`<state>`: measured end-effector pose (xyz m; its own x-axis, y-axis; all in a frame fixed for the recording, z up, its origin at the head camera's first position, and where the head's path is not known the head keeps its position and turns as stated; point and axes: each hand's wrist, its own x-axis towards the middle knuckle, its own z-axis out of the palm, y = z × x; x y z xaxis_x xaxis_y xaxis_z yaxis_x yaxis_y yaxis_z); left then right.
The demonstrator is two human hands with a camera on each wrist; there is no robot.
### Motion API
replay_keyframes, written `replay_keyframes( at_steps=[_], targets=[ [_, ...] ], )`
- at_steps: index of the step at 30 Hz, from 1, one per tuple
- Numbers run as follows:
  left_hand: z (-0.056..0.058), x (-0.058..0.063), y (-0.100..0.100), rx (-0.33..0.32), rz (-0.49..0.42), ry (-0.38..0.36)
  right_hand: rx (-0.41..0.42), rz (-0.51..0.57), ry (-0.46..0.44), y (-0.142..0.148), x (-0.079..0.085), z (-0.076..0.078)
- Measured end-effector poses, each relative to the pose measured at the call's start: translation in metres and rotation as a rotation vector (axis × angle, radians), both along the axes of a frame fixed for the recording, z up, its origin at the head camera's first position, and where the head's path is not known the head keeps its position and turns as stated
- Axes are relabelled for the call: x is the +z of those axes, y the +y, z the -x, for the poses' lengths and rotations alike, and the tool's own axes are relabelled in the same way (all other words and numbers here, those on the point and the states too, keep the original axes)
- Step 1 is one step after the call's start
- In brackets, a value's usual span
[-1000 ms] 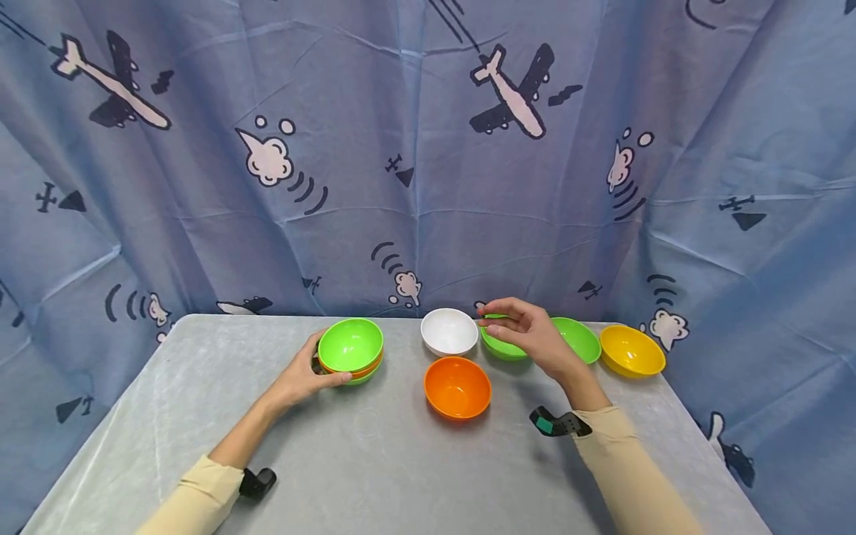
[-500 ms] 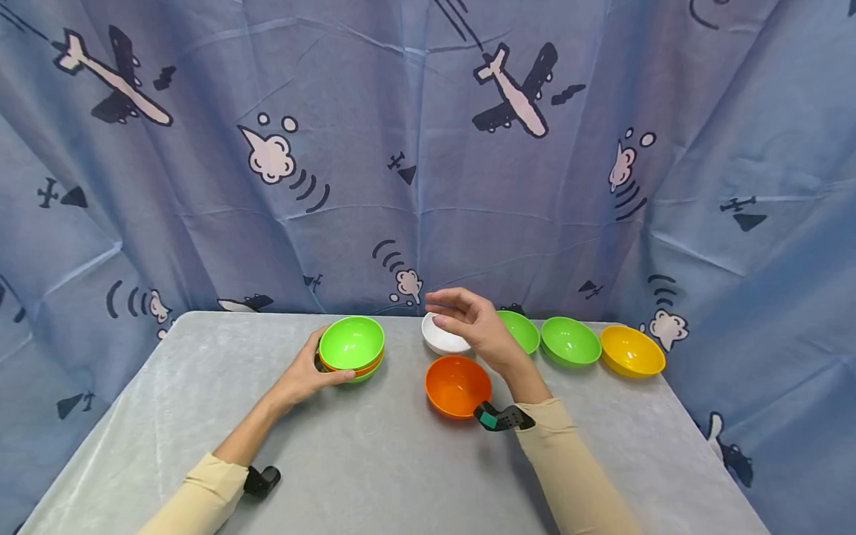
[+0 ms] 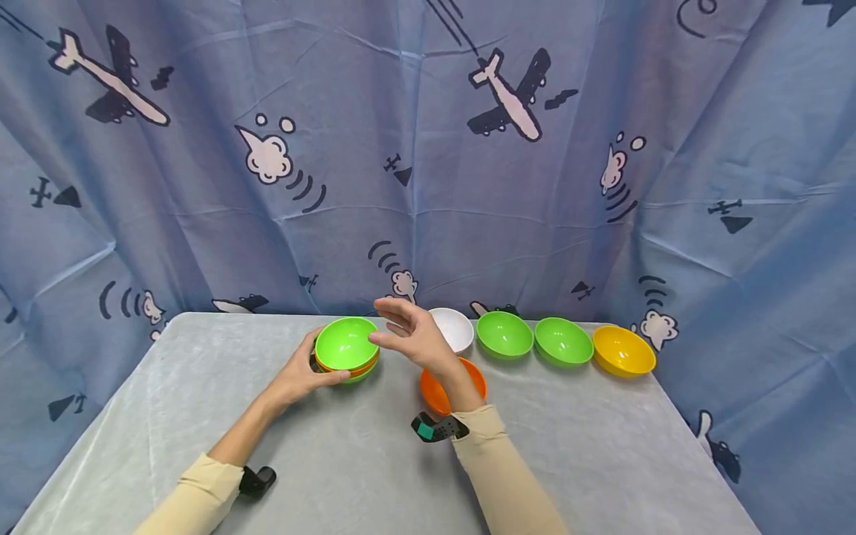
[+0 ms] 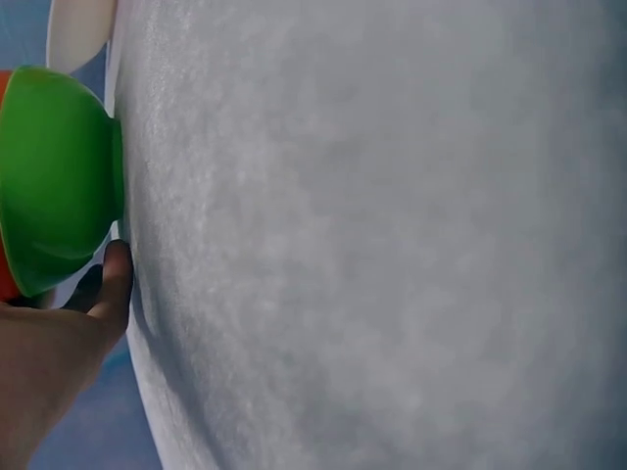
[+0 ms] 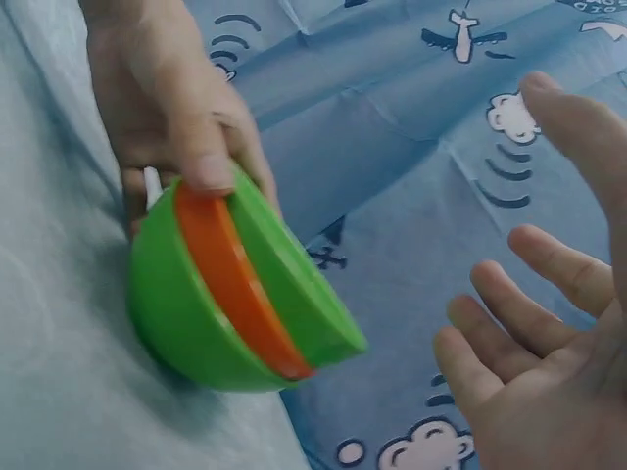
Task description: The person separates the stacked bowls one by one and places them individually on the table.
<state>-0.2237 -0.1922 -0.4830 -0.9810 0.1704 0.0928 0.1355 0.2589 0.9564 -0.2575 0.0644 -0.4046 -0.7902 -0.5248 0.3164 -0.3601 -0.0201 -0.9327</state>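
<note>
My left hand [image 3: 297,375] grips a small stack of nested bowls by its left side, thumb across the front. On top is a green bowl [image 3: 344,342]. The right wrist view shows an orange bowl [image 5: 240,284] in the middle of the stack and another green bowl [image 5: 181,304] at the bottom. Just right of the stack is my right hand [image 3: 416,338], holding nothing, its fingers spread and slightly bent. The right wrist view shows it apart from the bowls. Below its wrist, the forearm partly hides a single orange bowl [image 3: 436,392].
Along the back edge of the grey table [image 3: 602,453] stand a white bowl [image 3: 458,329], partly behind my right hand, a green bowl [image 3: 504,334], a second green bowl [image 3: 564,342] and a yellow bowl [image 3: 623,351]. A blue patterned curtain [image 3: 334,148] hangs directly behind.
My right hand has moved left, from over the green bowls past the white bowl to beside the stack. The left hand and its stack have stayed put.
</note>
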Motion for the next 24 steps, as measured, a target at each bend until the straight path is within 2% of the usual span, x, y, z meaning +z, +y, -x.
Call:
replay_keyframes(
  at_steps=[8,19,24],
  targets=[
    [-0.001,0.0,-0.004,-0.018,-0.005,-0.023,-0.07,-0.05,0.008,-0.02,-0.018,-0.001],
    [-0.001,-0.001,-0.005,-0.032,-0.023,-0.016,-0.22,-0.093,0.002,-0.039,-0.04,-0.01],
    [-0.001,0.0,-0.006,-0.04,-0.003,-0.016,-0.24,-0.108,-0.004,-0.043,-0.048,-0.011]
  ],
)
